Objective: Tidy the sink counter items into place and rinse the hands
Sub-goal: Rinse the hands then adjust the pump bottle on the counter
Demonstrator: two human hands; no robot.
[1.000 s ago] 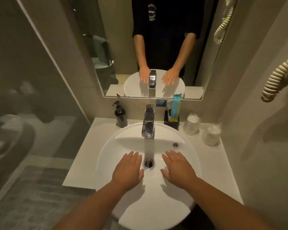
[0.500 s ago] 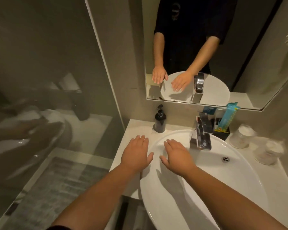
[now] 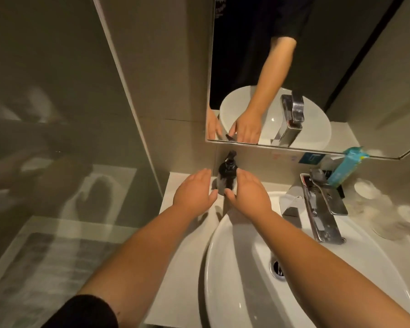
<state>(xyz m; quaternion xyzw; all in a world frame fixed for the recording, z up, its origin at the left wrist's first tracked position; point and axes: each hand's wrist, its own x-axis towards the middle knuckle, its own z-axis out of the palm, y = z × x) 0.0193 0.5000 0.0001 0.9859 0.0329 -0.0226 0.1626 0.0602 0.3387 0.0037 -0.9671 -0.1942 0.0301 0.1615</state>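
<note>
Palms-down left hand (image 3: pixel 192 192), right hand (image 3: pixel 249 195) flank soap bottle (image 3: pixel 225 176).

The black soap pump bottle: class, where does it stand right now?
In the head view, the black soap pump bottle stands at the counter's back left corner, below the mirror, between the left hand and right hand.

- Dim, warm yellowish light over the whole scene.
- Small bright glints sit on the white basin (image 3: pixel 234 268) and the chrome tap (image 3: pixel 322 209), so the light seems to come from above.
- The hands cast soft shadows on the counter (image 3: pixel 175 268) and the basin rim.
- The glass panel (image 3: pixel 57 162) on the left shows hazy, smeared reflections.
- The jars (image 3: pixel 384 209) at right look blurred.
- Straight edges lean and bow toward the frame borders.
</note>
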